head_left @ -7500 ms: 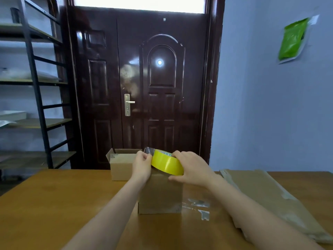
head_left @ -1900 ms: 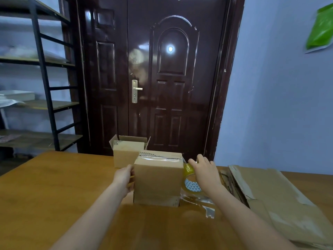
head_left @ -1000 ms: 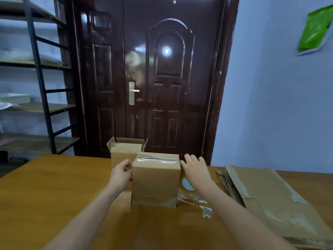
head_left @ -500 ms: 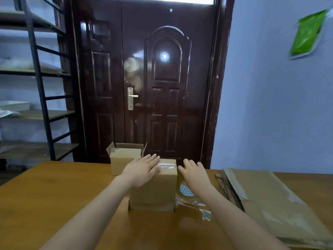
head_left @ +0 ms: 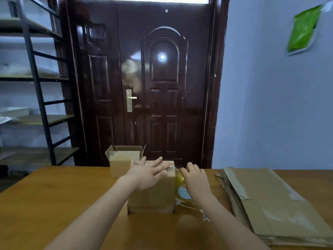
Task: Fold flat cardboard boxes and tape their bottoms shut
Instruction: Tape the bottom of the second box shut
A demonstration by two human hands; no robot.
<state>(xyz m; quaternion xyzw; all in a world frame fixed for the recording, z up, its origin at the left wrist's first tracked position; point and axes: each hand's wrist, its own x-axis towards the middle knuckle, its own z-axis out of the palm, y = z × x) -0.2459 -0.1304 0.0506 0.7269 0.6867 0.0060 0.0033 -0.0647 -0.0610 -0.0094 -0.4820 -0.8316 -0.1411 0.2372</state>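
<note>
- Head view: a small brown corrugated cardboard box stands near the middle of the smooth orange-brown wooden table, its matt near face square to the camera and its taped side turned up.
- The left hand lies flat on the box top with fingers straight and spread, pointing far and right, pressing on a glossy strip of clear tape that runs left to right across the top.
- The right hand is just right of the box, fingers curled over a yellowish roll of clear packing tape; the roll stands on edge, touching the box's right side, its patterned white core facing the camera.
- A crinkled, shiny length of loose tape trails on the table near the roll.
- A second cardboard box, its top flaps open and upright, stands just behind and to the left.
- On the right, a stack of flat brown cardboard blanks lies with its long axis running near to far.
- Beyond the table stand a glossy dark brown panelled door, a black metal shelf rack on the left, and a green packet on the pale blue wall.
</note>
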